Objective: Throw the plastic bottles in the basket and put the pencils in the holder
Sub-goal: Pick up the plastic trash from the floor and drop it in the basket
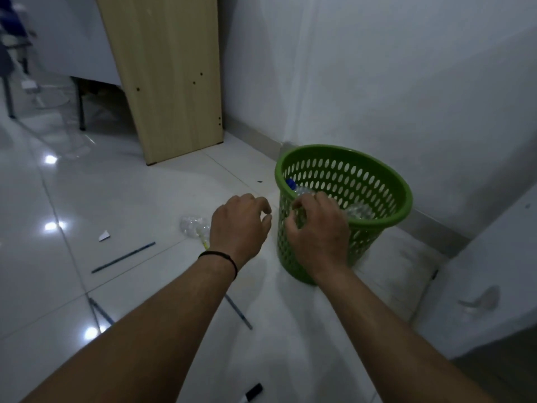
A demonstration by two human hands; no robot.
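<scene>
Your right hand [318,231] had its fingers curled over the near rim of the green basket [404,199], closed around what looked like a clear bottle with a blue cap [293,187], though the blur made the grip hard to judge. Your left hand [239,225] hung just beside the basket with fingers loosely bent and nothing in them. Another crumpled bottle [359,212] lay inside the basket. On the tile floor [145,199], a crushed bottle [193,226] sat near your left wrist, a blue pencil [123,257] lay further left, and a second pencil [238,311] lay between your forearms. A black marker [252,392] lay at the bottom edge.
</scene>
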